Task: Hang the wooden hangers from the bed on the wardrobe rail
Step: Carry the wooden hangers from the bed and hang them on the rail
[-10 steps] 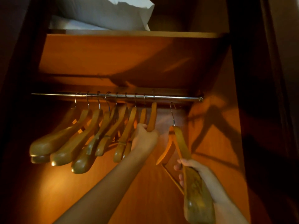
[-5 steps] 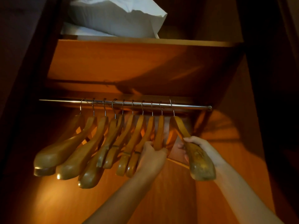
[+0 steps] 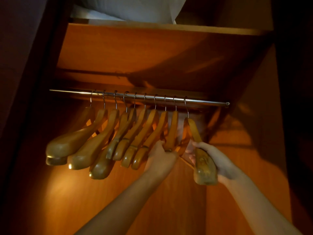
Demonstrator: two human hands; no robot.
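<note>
A chrome wardrobe rail runs across the wardrobe. Several wooden hangers hang from it in a tight row by their metal hooks. The rightmost wooden hanger has its hook over the rail, a little apart from the row. My right hand is closed around that hanger's near arm. My left hand grips the lower end of the neighbouring hanger in the row.
A wooden shelf sits above the rail and carries white pillows. The wardrobe's right side panel stands close to the rail's end. Dark door edges frame both sides.
My right hand lifted the last hanger and its hook went over the rail. My left hand stayed on the row's end hanger. The camera tilted slightly.
</note>
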